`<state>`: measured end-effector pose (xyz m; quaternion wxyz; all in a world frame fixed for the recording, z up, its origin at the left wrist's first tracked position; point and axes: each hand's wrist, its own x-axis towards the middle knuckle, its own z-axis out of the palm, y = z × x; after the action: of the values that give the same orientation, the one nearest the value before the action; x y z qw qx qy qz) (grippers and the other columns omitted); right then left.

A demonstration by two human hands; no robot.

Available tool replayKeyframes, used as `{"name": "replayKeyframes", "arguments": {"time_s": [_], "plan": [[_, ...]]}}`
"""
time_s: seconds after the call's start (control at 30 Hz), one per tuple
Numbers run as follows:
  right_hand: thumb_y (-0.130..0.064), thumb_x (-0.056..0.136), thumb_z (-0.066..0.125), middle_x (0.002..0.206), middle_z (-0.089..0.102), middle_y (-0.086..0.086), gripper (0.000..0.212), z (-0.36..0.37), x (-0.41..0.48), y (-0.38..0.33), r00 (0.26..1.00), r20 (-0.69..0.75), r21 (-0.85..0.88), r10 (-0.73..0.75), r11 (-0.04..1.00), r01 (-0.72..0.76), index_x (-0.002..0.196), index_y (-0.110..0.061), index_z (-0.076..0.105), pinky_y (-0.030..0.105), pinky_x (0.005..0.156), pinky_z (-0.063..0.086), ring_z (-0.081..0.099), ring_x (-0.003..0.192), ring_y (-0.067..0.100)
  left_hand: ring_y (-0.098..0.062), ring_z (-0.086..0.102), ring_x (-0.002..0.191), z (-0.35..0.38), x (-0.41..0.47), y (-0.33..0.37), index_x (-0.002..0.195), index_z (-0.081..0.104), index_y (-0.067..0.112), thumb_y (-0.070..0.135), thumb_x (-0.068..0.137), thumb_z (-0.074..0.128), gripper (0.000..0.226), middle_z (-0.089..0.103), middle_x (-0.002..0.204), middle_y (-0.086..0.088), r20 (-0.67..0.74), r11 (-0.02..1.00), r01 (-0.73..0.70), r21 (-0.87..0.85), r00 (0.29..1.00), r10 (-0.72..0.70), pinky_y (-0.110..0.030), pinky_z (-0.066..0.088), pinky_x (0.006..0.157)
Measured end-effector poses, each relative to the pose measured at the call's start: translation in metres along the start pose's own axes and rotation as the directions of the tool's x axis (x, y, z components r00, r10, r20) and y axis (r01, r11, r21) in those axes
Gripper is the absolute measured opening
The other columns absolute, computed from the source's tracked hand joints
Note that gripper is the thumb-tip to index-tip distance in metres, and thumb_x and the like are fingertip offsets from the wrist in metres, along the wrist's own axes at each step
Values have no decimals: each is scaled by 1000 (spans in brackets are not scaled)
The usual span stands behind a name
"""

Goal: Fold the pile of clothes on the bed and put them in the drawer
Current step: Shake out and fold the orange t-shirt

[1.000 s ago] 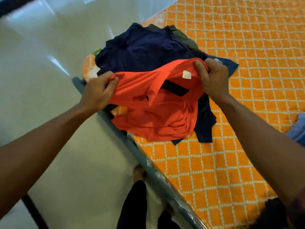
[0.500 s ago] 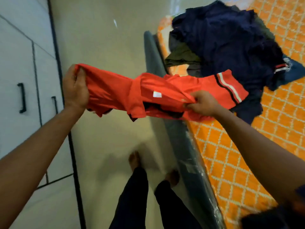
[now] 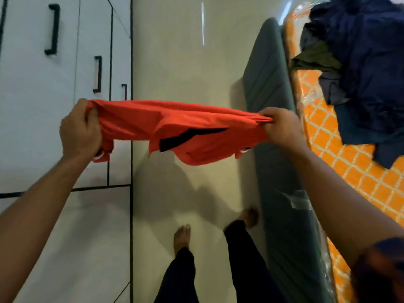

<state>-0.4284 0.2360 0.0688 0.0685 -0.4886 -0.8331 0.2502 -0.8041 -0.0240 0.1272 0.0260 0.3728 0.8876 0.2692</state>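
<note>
Red-orange garment [image 3: 175,125] held stretched in the air between two fists, off to the side of the bed.

Left hand [image 3: 79,130] has its fingers curled tight round one bunched end and the right hand [image 3: 282,125] pinches the other, so the cloth hangs taut between them, sagging just below the line of the grip, where a black panel [image 3: 188,136] shows. Small white marks on the fabric just under each fist are too blurred to read as lettering or a logo. Behind the left fist stand pale drawer fronts [image 3: 32,95] with black handles [image 3: 52,29]. Out past the right fist, the dark pile of clothes [image 3: 371,62] lies on the orange quilted bed [image 3: 360,176], cut off by the frame's top and right edges. How many garments it holds cannot be made out.
</note>
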Motion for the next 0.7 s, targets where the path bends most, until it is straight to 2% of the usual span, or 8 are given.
{"name": "replayKeyframes", "arguments": {"time_s": [0.07, 0.23, 0.3, 0.37, 0.47, 0.53, 0.6, 0.7], "plan": [[-33, 67, 46, 88, 75, 11, 46, 0, -28, -4, 968, -188, 124, 167, 982, -145, 98, -17, 76, 34, 66, 44, 69, 89, 31, -25, 52, 71, -14, -11, -7, 93, 59, 17, 20, 103, 40, 22, 57, 84, -19, -4, 996, -42, 75, 999, 43, -33, 31, 68], [-41, 74, 41, 85, 63, 23, 53, 1, -106, -26, 845, -354, 149, 402, 916, -374, 93, -5, 75, 42, 66, 42, 62, 84, 42, -39, 58, 104, -37, -29, 14, 117, 66, 7, 31, 105, 40, 38, 62, 115, -22, -77, 951, 273, 145, 961, -265, -43, 43, 81], [-45, 83, 41, 98, 65, 23, 54, 2, -131, -42, 745, -357, 264, 564, 826, -498, 104, -9, 75, 42, 73, 45, 63, 92, 41, -34, 63, 106, -41, -38, 29, 118, 67, 13, 34, 105, 39, 37, 68, 117, -14, -79, 927, 371, 49, 927, -367, -39, 47, 85], [-40, 91, 44, 106, 71, 14, 45, -2, -155, -65, 556, -266, 520, 788, 603, -605, 110, -11, 74, 38, 77, 47, 65, 97, 32, -27, 71, 91, -45, -49, 50, 110, 66, 14, 31, 105, 37, 34, 73, 101, -10, -34, 862, 442, -247, 886, -463, -36, 56, 81], [-36, 98, 48, 88, 73, 2, 32, -9, -177, -96, 346, 88, 976, 934, -12, -217, 95, -15, 72, 31, 71, 55, 68, 82, 21, -6, 69, 59, -45, -68, 85, 102, 54, 10, 15, 107, 33, 22, 64, 79, -2, 57, 625, 370, -688, 885, -461, -24, 56, 53], [-35, 102, 43, 72, 71, 4, 35, -22, -197, -111, 441, 267, 938, 857, -336, 85, 85, -18, 68, 28, 61, 56, 68, 65, 21, -15, 69, 61, -48, -81, 103, 103, 51, 10, 16, 106, 31, 21, 62, 82, -6, 74, 558, 324, -764, 903, -422, -26, 54, 51], [-36, 101, 38, 74, 70, 8, 42, -39, -221, -121, 525, 266, 867, 809, -439, 237, 80, -15, 68, 30, 65, 55, 67, 64, 24, -24, 65, 64, -49, -88, 115, 101, 49, 11, 21, 106, 30, 22, 60, 84, -10, 108, 465, 324, -824, 895, -433, -31, 55, 57], [-34, 100, 37, 74, 69, 10, 49, -62, -257, -123, 528, 202, 825, 825, -434, 362, 70, -14, 70, 30, 65, 53, 66, 66, 26, -28, 61, 77, -49, -89, 131, 95, 51, 12, 42, 96, 38, 32, 61, 90, -13, 86, 382, 274, -882, 894, -441, -44, 56, 73]]}}
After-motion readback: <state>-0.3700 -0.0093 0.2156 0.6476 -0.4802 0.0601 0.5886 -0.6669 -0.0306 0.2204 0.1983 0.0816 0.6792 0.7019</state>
